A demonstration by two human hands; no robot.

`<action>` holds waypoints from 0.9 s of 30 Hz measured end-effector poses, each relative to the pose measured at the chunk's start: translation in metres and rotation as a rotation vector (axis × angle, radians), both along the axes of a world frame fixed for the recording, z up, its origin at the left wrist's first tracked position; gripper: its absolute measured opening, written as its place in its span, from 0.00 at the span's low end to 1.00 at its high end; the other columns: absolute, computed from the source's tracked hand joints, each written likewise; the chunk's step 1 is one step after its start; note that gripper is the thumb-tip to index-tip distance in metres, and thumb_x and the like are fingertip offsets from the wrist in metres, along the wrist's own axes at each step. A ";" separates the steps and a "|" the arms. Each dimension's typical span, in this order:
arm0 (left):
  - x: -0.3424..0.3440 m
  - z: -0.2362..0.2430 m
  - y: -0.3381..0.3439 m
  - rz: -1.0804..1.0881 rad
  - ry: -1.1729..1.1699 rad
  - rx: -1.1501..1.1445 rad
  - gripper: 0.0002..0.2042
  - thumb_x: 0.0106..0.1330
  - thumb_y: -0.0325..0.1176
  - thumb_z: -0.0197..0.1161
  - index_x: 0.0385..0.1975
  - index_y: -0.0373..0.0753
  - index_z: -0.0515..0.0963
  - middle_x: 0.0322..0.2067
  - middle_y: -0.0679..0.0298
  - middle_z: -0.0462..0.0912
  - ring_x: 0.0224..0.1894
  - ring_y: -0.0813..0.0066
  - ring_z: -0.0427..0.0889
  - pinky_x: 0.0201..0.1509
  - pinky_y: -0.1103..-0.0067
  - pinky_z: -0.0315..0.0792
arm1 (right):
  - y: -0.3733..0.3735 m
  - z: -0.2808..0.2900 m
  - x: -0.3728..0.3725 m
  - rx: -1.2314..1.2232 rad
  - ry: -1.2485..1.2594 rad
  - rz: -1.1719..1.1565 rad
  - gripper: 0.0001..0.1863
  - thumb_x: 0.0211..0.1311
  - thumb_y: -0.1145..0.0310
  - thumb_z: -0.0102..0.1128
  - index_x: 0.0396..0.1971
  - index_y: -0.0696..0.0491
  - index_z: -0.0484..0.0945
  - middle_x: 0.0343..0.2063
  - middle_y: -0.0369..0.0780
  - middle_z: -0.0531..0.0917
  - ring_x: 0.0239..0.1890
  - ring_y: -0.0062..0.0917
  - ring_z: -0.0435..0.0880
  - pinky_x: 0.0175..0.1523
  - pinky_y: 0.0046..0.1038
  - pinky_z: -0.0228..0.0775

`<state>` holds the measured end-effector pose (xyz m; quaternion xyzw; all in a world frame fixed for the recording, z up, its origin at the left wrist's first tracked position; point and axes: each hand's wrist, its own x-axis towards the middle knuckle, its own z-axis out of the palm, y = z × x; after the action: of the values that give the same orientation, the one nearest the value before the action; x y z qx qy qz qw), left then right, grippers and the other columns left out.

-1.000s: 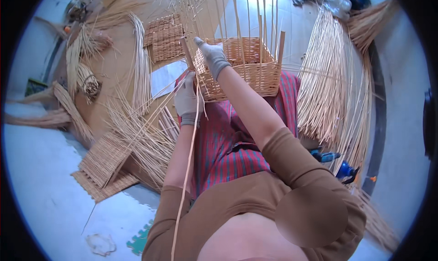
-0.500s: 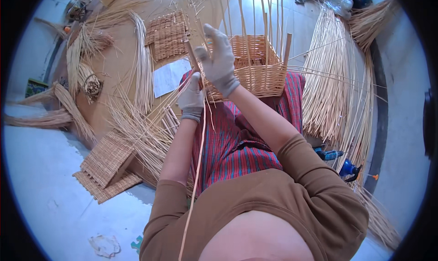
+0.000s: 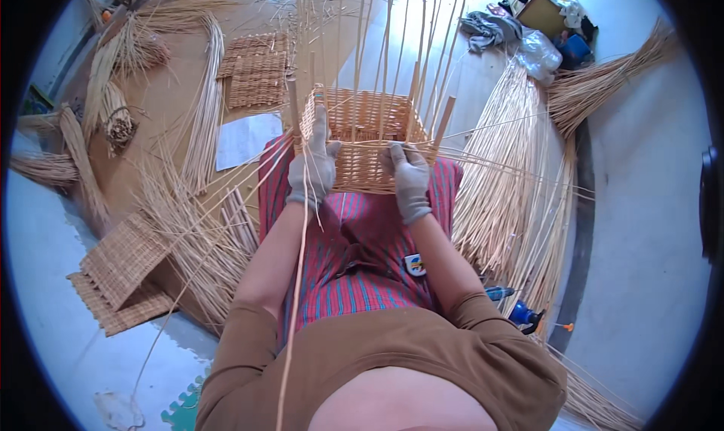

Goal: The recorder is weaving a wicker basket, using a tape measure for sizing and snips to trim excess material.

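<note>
Wicker basket (image 3: 362, 171) looks mid-weave: right hand (image 3: 411, 176) pinches near rim (image 3: 360, 145), left hand (image 3: 312, 173) closure unclear; next row calls for loose strand (image 3: 292, 322).

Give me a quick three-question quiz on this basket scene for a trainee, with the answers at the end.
1. True or false: the left hand is gloved.
2. Multiple choice: which wall of the basket does the right hand touch? A) far B) near
3. Fill in: the red cloth beneath the basket has a ____ pattern.

Key: 1. True. 2. B, near. 3. Striped.
</note>
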<state>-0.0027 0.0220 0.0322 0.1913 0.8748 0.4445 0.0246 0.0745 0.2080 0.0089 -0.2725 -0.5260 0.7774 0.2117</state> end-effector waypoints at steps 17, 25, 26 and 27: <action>0.044 -0.005 0.065 -0.122 0.499 -0.179 0.43 0.61 0.36 0.67 0.77 0.60 0.54 0.60 0.51 0.72 0.36 0.52 0.84 0.39 0.62 0.80 | 0.035 0.067 -0.022 1.245 0.190 -0.171 0.27 0.68 0.74 0.60 0.66 0.48 0.70 0.51 0.43 0.84 0.45 0.30 0.87 0.43 0.31 0.80; 0.044 -0.003 0.082 -0.053 0.451 -0.511 0.34 0.64 0.36 0.64 0.71 0.67 0.63 0.55 0.54 0.70 0.27 0.52 0.81 0.33 0.59 0.78 | 0.060 0.073 0.029 0.966 -0.102 -0.295 0.21 0.71 0.67 0.60 0.62 0.45 0.75 0.42 0.49 0.87 0.43 0.41 0.88 0.47 0.37 0.78; 0.044 -0.006 0.082 -0.074 0.423 -0.484 0.33 0.65 0.35 0.63 0.71 0.67 0.64 0.55 0.54 0.71 0.27 0.53 0.81 0.33 0.59 0.78 | 0.058 0.066 0.045 1.056 -0.209 -0.236 0.20 0.71 0.66 0.60 0.61 0.44 0.76 0.40 0.48 0.88 0.41 0.41 0.88 0.45 0.38 0.79; 0.044 -0.009 0.081 -0.110 0.389 -0.447 0.32 0.65 0.35 0.63 0.70 0.67 0.65 0.55 0.53 0.72 0.27 0.53 0.81 0.33 0.58 0.77 | 0.053 0.060 0.055 1.043 -0.468 -0.209 0.19 0.71 0.65 0.60 0.60 0.44 0.77 0.38 0.47 0.88 0.39 0.40 0.89 0.43 0.38 0.79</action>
<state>0.0417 0.1028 0.0230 0.3097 0.9276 0.1937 -0.0781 0.1293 0.2608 0.0687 -0.3472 -0.8424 0.3098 0.2716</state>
